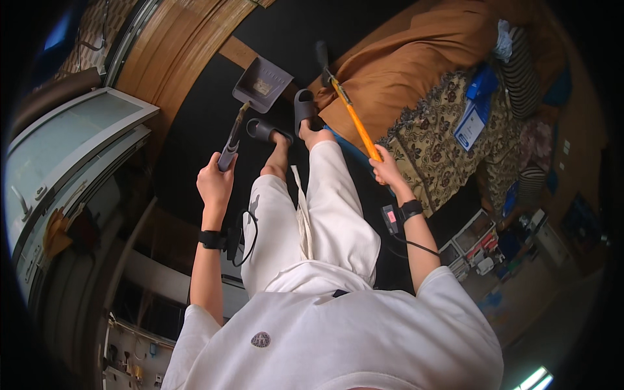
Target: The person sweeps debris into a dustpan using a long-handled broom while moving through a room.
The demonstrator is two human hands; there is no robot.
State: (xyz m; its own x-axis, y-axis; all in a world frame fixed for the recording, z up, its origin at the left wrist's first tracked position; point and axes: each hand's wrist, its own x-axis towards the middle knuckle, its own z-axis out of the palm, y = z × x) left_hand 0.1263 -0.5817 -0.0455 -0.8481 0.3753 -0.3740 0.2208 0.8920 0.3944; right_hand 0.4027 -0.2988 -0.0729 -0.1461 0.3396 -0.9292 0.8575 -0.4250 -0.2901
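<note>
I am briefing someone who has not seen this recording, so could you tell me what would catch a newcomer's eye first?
Most striking is the orange broom handle, gripped by the right hand and slanting up toward the brown bedcover at upper right. Next comes the grey dustpan, held by its long handle in the left hand over the dark floor. Between them stand the person's feet in dark slippers.

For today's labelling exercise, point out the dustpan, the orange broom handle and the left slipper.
dustpan (pixel 263 83), head view, on its grey scoop.
broom handle (pixel 356 123), head view, on the orange shaft's middle.
left slipper (pixel 262 130), head view, on its dark strap.
</note>
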